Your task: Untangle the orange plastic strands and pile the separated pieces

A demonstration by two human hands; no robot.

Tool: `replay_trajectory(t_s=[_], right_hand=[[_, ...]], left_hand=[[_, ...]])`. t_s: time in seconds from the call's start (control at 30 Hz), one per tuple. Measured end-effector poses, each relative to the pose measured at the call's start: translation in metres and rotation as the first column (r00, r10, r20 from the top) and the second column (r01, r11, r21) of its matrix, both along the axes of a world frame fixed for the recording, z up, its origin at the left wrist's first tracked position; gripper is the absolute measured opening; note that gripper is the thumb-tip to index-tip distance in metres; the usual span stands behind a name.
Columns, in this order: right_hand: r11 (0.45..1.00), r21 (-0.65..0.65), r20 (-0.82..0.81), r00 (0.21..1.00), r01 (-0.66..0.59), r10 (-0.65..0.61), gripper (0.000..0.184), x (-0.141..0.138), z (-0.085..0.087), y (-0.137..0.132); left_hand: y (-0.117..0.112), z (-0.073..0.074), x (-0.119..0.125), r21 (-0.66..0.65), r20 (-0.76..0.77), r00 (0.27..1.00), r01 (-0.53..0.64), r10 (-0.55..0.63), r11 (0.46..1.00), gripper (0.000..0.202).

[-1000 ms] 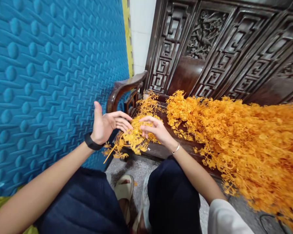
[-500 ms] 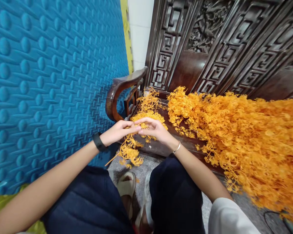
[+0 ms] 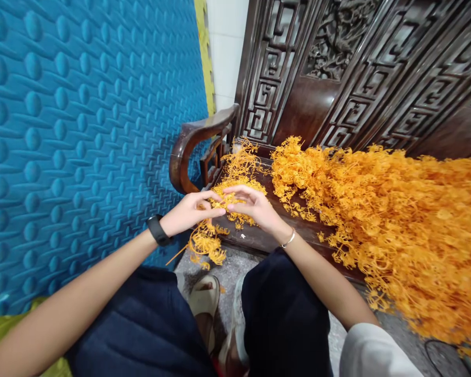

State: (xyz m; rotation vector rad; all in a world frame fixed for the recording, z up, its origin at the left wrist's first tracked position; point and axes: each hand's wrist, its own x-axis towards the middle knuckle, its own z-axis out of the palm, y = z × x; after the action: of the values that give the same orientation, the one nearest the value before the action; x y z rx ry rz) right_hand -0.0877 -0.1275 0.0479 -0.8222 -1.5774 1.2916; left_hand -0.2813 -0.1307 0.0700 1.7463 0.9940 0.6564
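My left hand, with a black band on its wrist, is closed on an orange plastic flower sprig. The sprig's curly florets hang below the fingers, and a thin stem sticks out to the lower left. Facing it at close range is my right hand, which wears a bracelet. Its fingers are curved, with a gap between thumb and fingertips where orange florets show. Whether these florets touch it is hard to tell. Just behind both hands, a small heap of orange florets lies on the dark wooden bench.
A large pile of orange flower sprigs covers the bench to the right. The bench has a curved armrest and a carved backrest. A blue textured foam mat rises at left. Sandalled feet stand on the grey floor.
My hands have drawn slightly apart, and the gap between the right thumb and fingers has widened. The hanging sprig has shifted a little to the left.
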Motion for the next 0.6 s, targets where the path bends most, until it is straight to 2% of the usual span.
replay_trajectory(t_s=[0.1, 0.2, 0.3, 0.37, 0.43, 0.5, 0.6], right_hand=[[0.999, 0.023, 0.032, 0.998, 0.047, -0.047, 0.029, 0.001, -0.002, 0.003], [1.000, -0.006, 0.034, 0.999, 0.027, -0.027, 0.023, 0.002, -0.001, 0.003], [1.000, -0.019, 0.029, 0.999, 0.022, -0.021, 0.019, 0.001, 0.001, 0.003], [0.999, -0.032, 0.023, 1.000, 0.014, -0.013, 0.017, 0.001, 0.001, 0.003], [0.998, -0.056, 0.002, 1.000, -0.011, 0.011, 0.016, 0.001, 0.001, 0.004], [0.997, -0.070, -0.033, 0.999, -0.024, 0.022, 0.015, 0.002, 0.000, 0.006], [0.998, -0.058, -0.068, 0.998, 0.014, -0.018, 0.017, 0.004, -0.002, 0.008]], left_hand=[[0.002, -0.003, 0.000, -0.006, 0.010, 1.000, 0.000, 0.000, 1.000, 0.031], [0.005, -0.007, -0.001, -0.013, -0.031, 0.999, 0.032, -0.032, 0.999, 0.031], [0.009, -0.006, 0.001, 0.125, -0.053, 0.998, -0.022, 0.028, 0.992, 0.024], [0.010, -0.004, 0.003, 0.259, -0.025, 0.995, -0.090, 0.100, 0.962, 0.019], [0.011, -0.003, 0.005, 0.314, -0.015, 0.994, -0.094, 0.104, 0.945, 0.018], [0.012, -0.003, 0.007, 0.271, -0.030, 0.998, -0.050, 0.060, 0.961, 0.021], [0.012, -0.004, 0.010, 0.131, -0.065, 0.998, -0.014, 0.023, 0.991, 0.025]])
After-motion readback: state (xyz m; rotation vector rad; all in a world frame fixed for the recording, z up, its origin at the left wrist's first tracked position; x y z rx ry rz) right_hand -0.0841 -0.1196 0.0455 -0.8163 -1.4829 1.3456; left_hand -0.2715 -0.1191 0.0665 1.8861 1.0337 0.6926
